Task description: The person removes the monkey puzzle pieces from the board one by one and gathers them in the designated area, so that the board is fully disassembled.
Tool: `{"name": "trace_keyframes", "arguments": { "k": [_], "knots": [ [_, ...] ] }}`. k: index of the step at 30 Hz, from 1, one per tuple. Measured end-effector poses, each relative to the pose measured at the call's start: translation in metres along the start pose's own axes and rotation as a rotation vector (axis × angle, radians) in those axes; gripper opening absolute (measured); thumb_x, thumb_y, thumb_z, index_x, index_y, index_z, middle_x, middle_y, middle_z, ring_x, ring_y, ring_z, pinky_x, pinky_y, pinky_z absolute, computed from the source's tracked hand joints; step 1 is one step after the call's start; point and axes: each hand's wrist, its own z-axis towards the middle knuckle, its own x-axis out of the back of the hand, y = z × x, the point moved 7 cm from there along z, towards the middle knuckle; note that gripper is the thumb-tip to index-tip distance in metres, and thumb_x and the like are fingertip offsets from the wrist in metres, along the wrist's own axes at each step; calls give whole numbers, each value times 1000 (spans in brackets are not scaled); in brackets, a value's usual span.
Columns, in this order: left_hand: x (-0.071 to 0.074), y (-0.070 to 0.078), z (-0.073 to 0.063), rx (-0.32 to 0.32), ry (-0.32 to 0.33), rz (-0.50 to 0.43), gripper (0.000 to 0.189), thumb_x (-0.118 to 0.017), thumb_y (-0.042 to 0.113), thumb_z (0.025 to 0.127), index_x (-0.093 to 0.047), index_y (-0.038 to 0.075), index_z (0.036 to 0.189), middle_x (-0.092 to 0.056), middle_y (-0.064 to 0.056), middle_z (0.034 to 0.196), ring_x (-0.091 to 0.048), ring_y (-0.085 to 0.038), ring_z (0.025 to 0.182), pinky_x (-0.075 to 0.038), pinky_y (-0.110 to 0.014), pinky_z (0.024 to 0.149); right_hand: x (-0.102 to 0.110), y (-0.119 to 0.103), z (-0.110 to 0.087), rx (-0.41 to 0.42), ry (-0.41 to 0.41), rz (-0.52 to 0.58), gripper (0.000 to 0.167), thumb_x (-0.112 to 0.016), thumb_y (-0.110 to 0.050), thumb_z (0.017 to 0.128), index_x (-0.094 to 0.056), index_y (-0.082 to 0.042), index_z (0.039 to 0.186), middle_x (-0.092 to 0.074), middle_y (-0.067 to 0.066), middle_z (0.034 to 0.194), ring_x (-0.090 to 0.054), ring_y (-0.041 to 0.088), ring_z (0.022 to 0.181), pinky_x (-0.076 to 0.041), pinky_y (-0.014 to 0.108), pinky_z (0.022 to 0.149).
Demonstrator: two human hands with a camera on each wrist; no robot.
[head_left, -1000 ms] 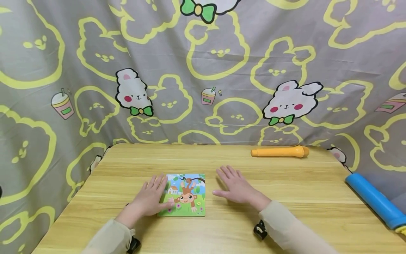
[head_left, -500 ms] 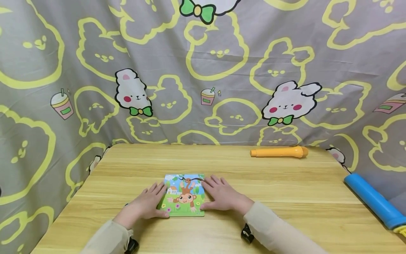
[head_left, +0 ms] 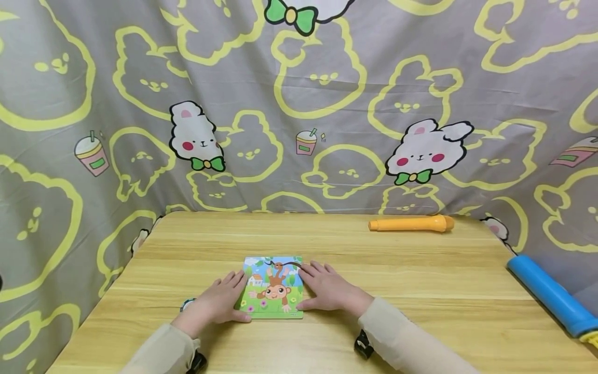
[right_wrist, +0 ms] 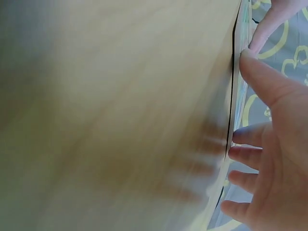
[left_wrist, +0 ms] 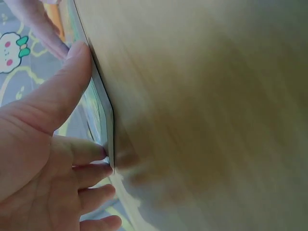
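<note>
A thin square monkey picture puzzle (head_left: 274, 288) lies flat on the wooden table, a house and flowers printed around the monkey. My left hand (head_left: 221, 298) rests along its left side, thumb at the near left corner. Along the right side, my right hand (head_left: 330, 288) touches the edge with thumb and fingertips. In the left wrist view, the left thumb (left_wrist: 72, 79) lies on the puzzle's edge and the fingertips meet its corner. The right wrist view shows the right thumb (right_wrist: 262, 77) against the board's edge (right_wrist: 236, 91). Fingers of both hands are extended, not curled round it.
An orange toy microphone (head_left: 411, 224) lies at the back right of the table (head_left: 327, 343). A blue tube-shaped object (head_left: 551, 296) lies at the right edge. A small blue-and-white item (head_left: 187, 303) is partly hidden behind my left wrist. A patterned curtain (head_left: 261, 78) hangs behind.
My right hand has moved left onto the puzzle's right edge. My left hand has drawn back from over the picture to its left edge. Since half a second ago, the puzzle has shifted slightly right.
</note>
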Motion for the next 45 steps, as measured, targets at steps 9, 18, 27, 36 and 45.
{"name": "trace_keyframes", "arguments": {
  "k": [9,18,27,36,45],
  "knots": [
    [-3,28,10,-29,30,63,95,-69,53,74,-34,-8,137,-29,-25,143,-24,-41,130,-22,-55,103,4,19,-19,-14,4,30,84,-58,-56,82,-34,-1,141,-28,15,146,-21,37,133,-20,52,105],
    [-6,62,17,-107,26,116,91,-64,55,76,-36,-6,138,-33,-23,142,-28,-38,130,-24,-53,103,11,43,-48,-25,-3,111,84,-63,-53,80,-35,0,140,-29,17,145,-22,40,132,-19,54,105],
    [-14,87,23,-192,-14,121,90,-63,54,75,-35,-3,139,-31,-17,144,-28,-35,131,-24,-50,105,13,67,-82,-35,-5,181,86,-65,-53,78,-37,1,139,-29,18,145,-21,44,131,-21,58,102],
    [-18,105,24,-238,-14,164,89,-61,57,76,-36,0,140,-31,-15,145,-28,-31,132,-26,-47,105,11,79,-102,-41,-2,184,88,-64,-55,77,-38,1,139,-31,19,144,-22,46,130,-22,59,101],
    [-21,108,24,-239,-18,133,90,-60,57,76,-35,0,140,-29,-14,146,-28,-31,132,-25,-46,105,12,78,-105,-23,23,166,87,-66,-53,76,-40,3,137,-33,22,141,-27,47,127,-27,58,100]
  ]
}}
